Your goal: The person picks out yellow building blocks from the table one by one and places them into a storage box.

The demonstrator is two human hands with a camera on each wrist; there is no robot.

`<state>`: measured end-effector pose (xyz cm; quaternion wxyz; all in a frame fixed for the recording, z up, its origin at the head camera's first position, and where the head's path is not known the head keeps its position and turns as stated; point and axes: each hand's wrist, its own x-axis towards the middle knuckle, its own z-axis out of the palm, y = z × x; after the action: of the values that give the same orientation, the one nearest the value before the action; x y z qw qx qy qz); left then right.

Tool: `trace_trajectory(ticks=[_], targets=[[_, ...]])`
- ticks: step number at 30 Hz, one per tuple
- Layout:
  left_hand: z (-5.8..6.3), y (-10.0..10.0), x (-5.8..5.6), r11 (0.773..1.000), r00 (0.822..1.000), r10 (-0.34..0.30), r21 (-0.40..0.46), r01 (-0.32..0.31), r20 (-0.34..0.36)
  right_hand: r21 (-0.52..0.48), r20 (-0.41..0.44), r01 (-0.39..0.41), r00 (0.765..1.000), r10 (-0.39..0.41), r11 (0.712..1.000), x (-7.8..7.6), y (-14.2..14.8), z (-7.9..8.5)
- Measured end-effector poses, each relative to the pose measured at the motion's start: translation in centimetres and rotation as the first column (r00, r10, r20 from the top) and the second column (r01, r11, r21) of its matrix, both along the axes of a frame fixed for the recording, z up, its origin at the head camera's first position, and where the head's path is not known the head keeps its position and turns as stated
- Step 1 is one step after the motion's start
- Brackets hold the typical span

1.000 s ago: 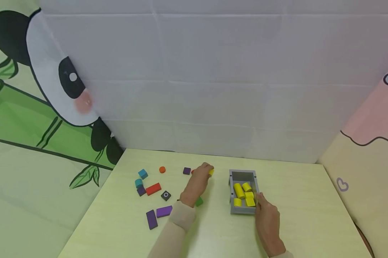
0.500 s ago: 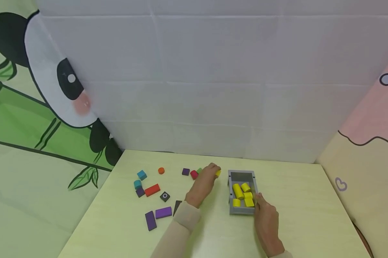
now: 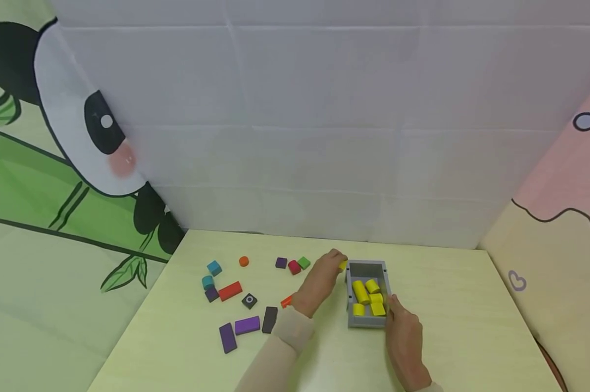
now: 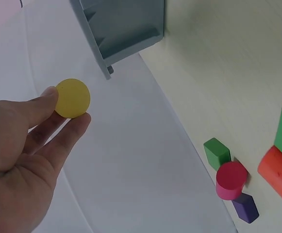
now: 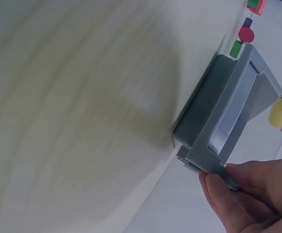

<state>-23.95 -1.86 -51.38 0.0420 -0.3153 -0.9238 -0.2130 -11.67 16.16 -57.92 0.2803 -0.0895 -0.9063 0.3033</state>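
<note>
My left hand (image 3: 319, 283) is by the far left corner of a grey bin (image 3: 367, 322). Between its thumb and fingers it pinches a yellow cylinder block (image 4: 73, 98), whose round end faces the left wrist camera. The bin lies on the table with several yellow blocks (image 3: 360, 292) inside, some cylinders and some more box-shaped. My right hand (image 3: 405, 340) grips the bin's right wall near the front; in the right wrist view its thumb and fingers (image 5: 238, 199) pinch the bin's edge.
Left of the bin lie a red cylinder (image 3: 293, 267), a green block (image 3: 303, 262), a dark purple block (image 3: 281, 263), an orange round block (image 3: 243, 261), blue blocks (image 3: 214, 268), a red bar (image 3: 230, 291) and purple bars (image 3: 247, 325). A grey cloth wall (image 3: 295, 136) stands behind the table.
My left hand has moved right with the yellow cylinder block, from near the red and green blocks to the bin's far left corner. My right hand stays on the bin.
</note>
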Motion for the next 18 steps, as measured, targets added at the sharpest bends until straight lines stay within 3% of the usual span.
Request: trace_trajectory(ticks=[9, 18], targets=[[-0.2, 1.3, -0.3, 1.000, 1.000, -0.026, -0.009, 0.026, -0.007, -0.019, 0.073, 0.001, 0.997, 0.000, 1.000, 0.1, 0.0, 0.4], [-0.5, 2.4, 0.0, 0.999, 0.999, -0.043, -0.019, 0.043, 0.009, -0.017, 0.029, -0.001, 1.000, 0.002, 1.000, 0.2, 0.0, 0.0]])
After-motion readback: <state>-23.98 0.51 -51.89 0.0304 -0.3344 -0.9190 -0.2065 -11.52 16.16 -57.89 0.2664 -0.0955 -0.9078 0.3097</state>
